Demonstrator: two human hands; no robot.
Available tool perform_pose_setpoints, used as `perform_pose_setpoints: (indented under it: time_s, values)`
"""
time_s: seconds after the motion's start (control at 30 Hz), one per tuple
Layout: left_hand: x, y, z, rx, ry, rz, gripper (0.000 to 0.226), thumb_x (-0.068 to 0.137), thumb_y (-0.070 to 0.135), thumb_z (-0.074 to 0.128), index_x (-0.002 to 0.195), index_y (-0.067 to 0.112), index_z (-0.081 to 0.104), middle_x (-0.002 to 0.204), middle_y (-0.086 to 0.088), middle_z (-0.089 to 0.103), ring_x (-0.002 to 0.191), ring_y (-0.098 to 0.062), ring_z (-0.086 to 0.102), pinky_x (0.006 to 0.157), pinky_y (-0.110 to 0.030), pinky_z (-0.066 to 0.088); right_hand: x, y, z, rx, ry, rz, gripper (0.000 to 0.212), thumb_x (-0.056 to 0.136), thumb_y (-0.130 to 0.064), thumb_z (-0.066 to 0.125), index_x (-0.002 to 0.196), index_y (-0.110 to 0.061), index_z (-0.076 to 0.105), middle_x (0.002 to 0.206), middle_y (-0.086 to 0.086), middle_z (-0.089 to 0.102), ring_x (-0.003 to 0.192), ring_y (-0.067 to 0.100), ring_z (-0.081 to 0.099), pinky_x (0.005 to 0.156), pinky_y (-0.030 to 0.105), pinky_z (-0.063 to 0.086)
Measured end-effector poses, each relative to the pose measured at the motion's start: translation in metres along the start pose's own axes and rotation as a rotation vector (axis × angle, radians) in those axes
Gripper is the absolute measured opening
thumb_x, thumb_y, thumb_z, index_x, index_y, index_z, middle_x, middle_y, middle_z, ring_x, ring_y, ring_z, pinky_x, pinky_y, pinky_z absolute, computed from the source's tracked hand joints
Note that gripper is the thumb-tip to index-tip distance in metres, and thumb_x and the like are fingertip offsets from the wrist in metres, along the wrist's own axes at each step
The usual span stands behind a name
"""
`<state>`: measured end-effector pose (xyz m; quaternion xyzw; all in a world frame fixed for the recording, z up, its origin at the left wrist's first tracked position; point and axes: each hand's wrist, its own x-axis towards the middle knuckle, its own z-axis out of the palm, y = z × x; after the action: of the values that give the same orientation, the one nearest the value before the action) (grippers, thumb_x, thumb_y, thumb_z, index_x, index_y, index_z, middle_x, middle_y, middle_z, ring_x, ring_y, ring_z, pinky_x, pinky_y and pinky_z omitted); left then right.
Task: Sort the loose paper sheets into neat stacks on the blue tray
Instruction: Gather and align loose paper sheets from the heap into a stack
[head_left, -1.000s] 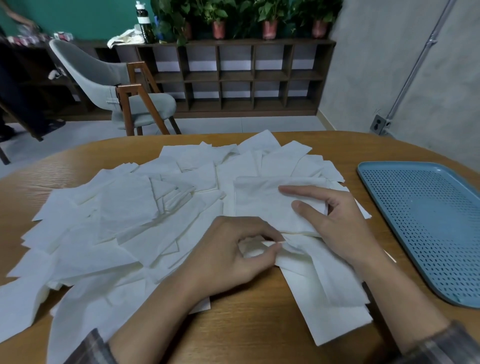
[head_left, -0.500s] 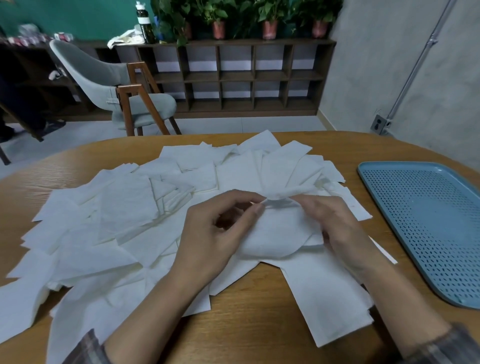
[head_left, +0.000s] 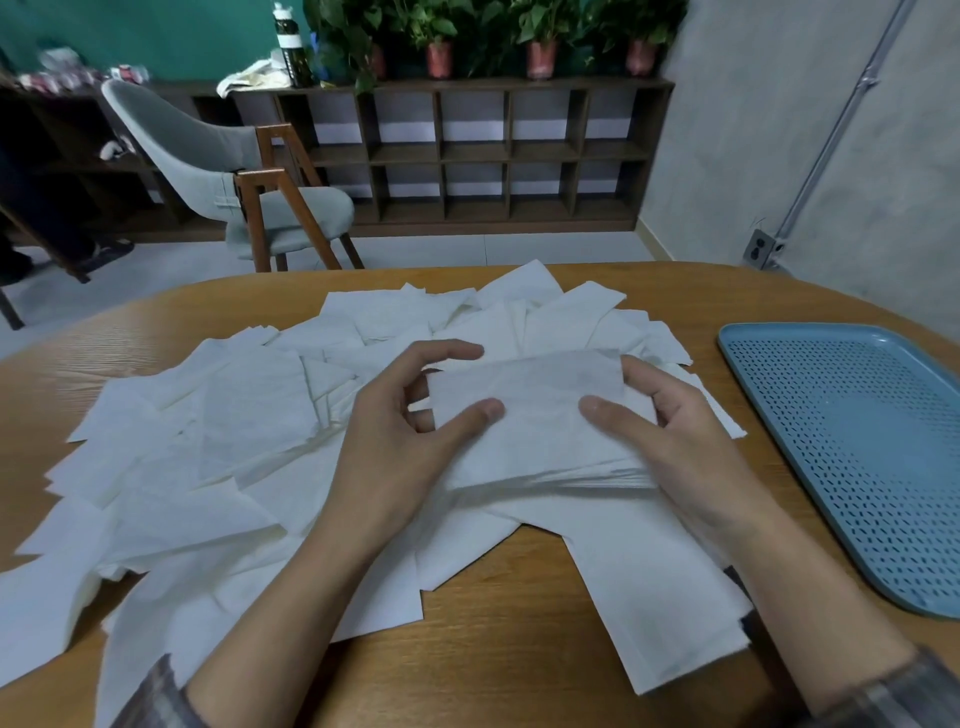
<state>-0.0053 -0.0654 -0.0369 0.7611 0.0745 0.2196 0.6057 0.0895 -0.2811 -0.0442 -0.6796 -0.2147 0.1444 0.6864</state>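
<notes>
Pinching thin white paper sheets in left hand and right hand, thumbs on top, fingers curled behind; square edges before perforated blue plastic tray

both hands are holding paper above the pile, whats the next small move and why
Probably carry it right and lay it flat on the blue tray. The left hand and right hand pinch the held paper by its two ends, above the loose pile, and the visible part of the tray holds no stack yet.
</notes>
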Motion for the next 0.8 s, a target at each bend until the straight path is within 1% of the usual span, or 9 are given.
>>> perform_pose_setpoints:
  time_s: [0.1, 0.17, 0.27, 0.33, 0.4, 0.47, 0.6, 0.7, 0.8]
  values:
    - [0.001, 0.000, 0.001, -0.011, -0.019, 0.010, 0.019, 0.087, 0.012, 0.084, 0.102, 0.016, 0.074, 0.085, 0.006, 0.074, 0.053, -0.006, 0.061, 0.049, -0.015, 0.043, 0.000, 0.000, 0.001, 0.014, -0.076, 0.022, 0.040, 0.093, -0.020, 0.074, 0.130, -0.032, 0.071, 0.128, -0.003, 0.074, 0.120, 0.019, 0.070, 0.102, 0.043, 0.053]
    - [0.000, -0.001, 0.002, 0.015, -0.062, 0.028, 0.010, 0.088, 0.011, 0.083, 0.095, 0.014, 0.078, 0.087, 0.006, 0.076, 0.051, -0.002, 0.054, 0.051, -0.012, 0.039, 0.000, 0.000, 0.002, 0.000, -0.114, 0.018, 0.047, 0.090, -0.023, 0.078, 0.133, -0.040, 0.068, 0.131, -0.006, 0.072, 0.121, 0.017, 0.069, 0.097, 0.036, 0.054]
    - [-0.002, 0.002, 0.005, 0.025, -0.089, 0.029, 0.004, 0.088, 0.010, 0.082, 0.092, 0.012, 0.083, 0.088, 0.011, 0.079, 0.049, 0.003, 0.053, 0.052, -0.006, 0.036, 0.001, 0.000, 0.003, 0.005, -0.109, 0.010, 0.052, 0.089, -0.024, 0.074, 0.136, -0.045, 0.064, 0.133, -0.005, 0.070, 0.122, 0.020, 0.068, 0.103, 0.041, 0.054]
    - [-0.001, 0.002, 0.004, 0.025, -0.088, 0.010, 0.006, 0.088, 0.013, 0.083, 0.093, 0.015, 0.084, 0.086, 0.011, 0.079, 0.046, 0.002, 0.051, 0.051, -0.006, 0.034, 0.001, 0.000, 0.003, 0.021, -0.103, 0.006, 0.053, 0.091, -0.022, 0.073, 0.137, -0.045, 0.063, 0.134, -0.003, 0.069, 0.124, 0.022, 0.067, 0.106, 0.044, 0.052]
    - [-0.001, 0.000, 0.003, 0.035, -0.095, -0.009, 0.007, 0.088, 0.018, 0.084, 0.093, 0.022, 0.084, 0.087, 0.008, 0.079, 0.048, -0.003, 0.048, 0.051, -0.013, 0.035, 0.001, 0.000, 0.003, 0.020, -0.090, -0.004, 0.051, 0.093, -0.020, 0.071, 0.137, -0.045, 0.063, 0.133, -0.002, 0.070, 0.124, 0.022, 0.067, 0.106, 0.043, 0.052]
    - [0.000, -0.004, 0.003, 0.047, -0.104, -0.012, 0.007, 0.087, 0.024, 0.084, 0.093, 0.027, 0.084, 0.083, 0.006, 0.079, 0.052, -0.015, 0.049, 0.052, -0.021, 0.035, 0.001, -0.001, 0.003, 0.021, -0.075, -0.009, 0.051, 0.094, -0.018, 0.071, 0.137, -0.045, 0.063, 0.131, -0.002, 0.071, 0.122, 0.022, 0.068, 0.104, 0.042, 0.053]
    - [0.001, -0.006, 0.003, 0.066, -0.088, -0.006, 0.007, 0.088, 0.021, 0.084, 0.093, 0.025, 0.084, 0.085, 0.009, 0.078, 0.047, -0.004, 0.045, 0.051, -0.014, 0.034, 0.001, -0.001, 0.003, -0.001, -0.068, -0.020, 0.051, 0.097, -0.015, 0.070, 0.137, -0.046, 0.062, 0.133, -0.002, 0.069, 0.124, 0.022, 0.066, 0.107, 0.046, 0.053]
    - [0.000, -0.007, 0.005, 0.153, -0.059, 0.024, 0.009, 0.087, 0.024, 0.085, 0.094, 0.029, 0.082, 0.099, 0.015, 0.077, 0.071, -0.006, 0.062, 0.065, -0.023, 0.045, 0.002, 0.000, 0.004, -0.085, -0.037, -0.055, 0.053, 0.098, -0.015, 0.070, 0.139, -0.048, 0.060, 0.141, -0.011, 0.064, 0.133, 0.013, 0.060, 0.113, 0.045, 0.049]
    - [0.000, -0.008, 0.008, 0.221, 0.020, 0.053, 0.028, 0.083, 0.036, 0.086, 0.108, 0.035, 0.072, 0.118, 0.020, 0.065, 0.107, -0.001, 0.063, 0.081, -0.022, 0.053, 0.001, -0.002, 0.003, 0.018, -0.025, -0.085, 0.061, 0.095, -0.013, 0.073, 0.143, -0.046, 0.057, 0.142, -0.019, 0.062, 0.133, 0.002, 0.058, 0.106, 0.032, 0.053]
